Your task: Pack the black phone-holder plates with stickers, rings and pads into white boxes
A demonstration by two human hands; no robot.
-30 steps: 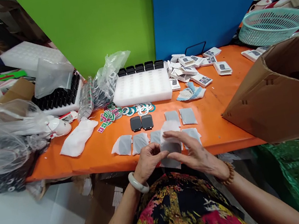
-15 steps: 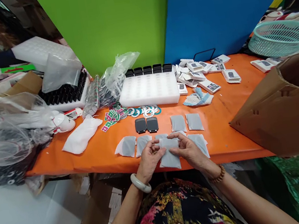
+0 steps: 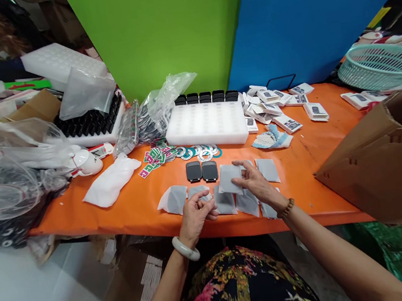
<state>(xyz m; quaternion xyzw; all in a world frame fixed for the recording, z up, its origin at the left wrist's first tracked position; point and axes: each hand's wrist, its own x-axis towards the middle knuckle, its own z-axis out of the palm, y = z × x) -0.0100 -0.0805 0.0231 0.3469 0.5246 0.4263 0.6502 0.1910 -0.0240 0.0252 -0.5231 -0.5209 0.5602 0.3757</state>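
My right hand (image 3: 254, 183) grips the side of a dark square device in a translucent white sleeve (image 3: 229, 179), held above the front row. My left hand (image 3: 196, 215) hovers by the table's front edge with loosely bent fingers, nothing in it. Near its fingertips lies a sleeved packet (image 3: 199, 192), partly hidden, with another packet (image 3: 174, 199) to its left. More sleeved packets (image 3: 225, 203) lie in the row to the right, and one (image 3: 267, 170) is behind my right hand. Two bare black square devices (image 3: 209, 170) sit side by side behind the row.
A white foam tray (image 3: 206, 123) with black pieces stands at the back. Small white boxes (image 3: 287, 123) are heaped right of it. Cards (image 3: 154, 158), rings (image 3: 206, 153) and a white foam pouch (image 3: 112, 181) lie left. A cardboard box (image 3: 378, 163) blocks the right side.
My right hand has carried the sleeved packet forward, away from my body. My left hand has let go of it and moved slightly left. The view has shifted a little.
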